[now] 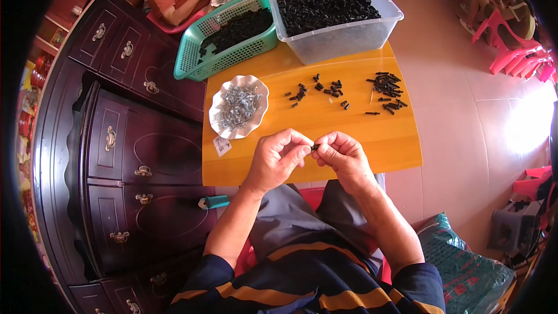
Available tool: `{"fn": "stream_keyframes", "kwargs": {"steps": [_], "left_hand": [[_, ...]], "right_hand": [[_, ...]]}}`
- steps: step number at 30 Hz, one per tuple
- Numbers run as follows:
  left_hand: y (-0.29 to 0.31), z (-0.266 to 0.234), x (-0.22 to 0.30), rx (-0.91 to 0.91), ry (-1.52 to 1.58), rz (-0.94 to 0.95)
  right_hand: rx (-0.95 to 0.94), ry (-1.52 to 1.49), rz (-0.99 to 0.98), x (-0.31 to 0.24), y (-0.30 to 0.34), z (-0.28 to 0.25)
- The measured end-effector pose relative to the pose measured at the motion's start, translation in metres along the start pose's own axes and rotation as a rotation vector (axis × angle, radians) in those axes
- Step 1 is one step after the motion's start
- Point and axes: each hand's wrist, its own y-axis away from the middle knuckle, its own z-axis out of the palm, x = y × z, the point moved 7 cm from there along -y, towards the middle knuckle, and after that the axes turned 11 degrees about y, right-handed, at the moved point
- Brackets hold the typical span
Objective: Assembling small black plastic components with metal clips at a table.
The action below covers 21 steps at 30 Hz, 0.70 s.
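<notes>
Mid-assembly at the desk (349, 139) edge: left hand (278, 157) and right hand (343, 156), each grip pinched shut on one small black part (314, 147); next, a screw from the dish (224, 131) at ten o'clock.

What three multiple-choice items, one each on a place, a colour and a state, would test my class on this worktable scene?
1. Where is the dish of silver screws?
A. on the table's left part, near the dark cabinet
B. inside the clear bin
C. on the floor

2. What colour is the basket?
A. red
B. green
C. white

3. What are the hands doing?
A. resting flat on the table
B. reaching into the bin
C. pinching one small black part between them

Answers: 1 A, the dish sits on the table beside the cabinet. 2 B, the basket left of the clear bin is green. 3 C, the left hand and right hand meet on the black part above the table edge.
</notes>
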Motion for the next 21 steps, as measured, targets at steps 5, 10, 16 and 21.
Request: {"fn": "stream_keyframes", "kwargs": {"steps": [5,10,16,21], "left_hand": [[0.001,-0.001,-0.01,-0.021,0.153,-0.058],[0.002,0.006,-0.003,-0.002,0.116,0.049],[0.0,0.017,0.015,-0.134,-0.115,0.151],[0.0,0.021,0.028,-0.155,-0.271,0.213]], "right_hand": [[-0.031,-0.126,0.061,0.002,0.002,0.006],[-0.055,-0.271,0.107,0.008,0.002,0.008],[-0.152,-0.37,0.133,0.014,0.001,0.014],[-0.223,-0.353,0.099,0.012,0.001,0.02]]}}
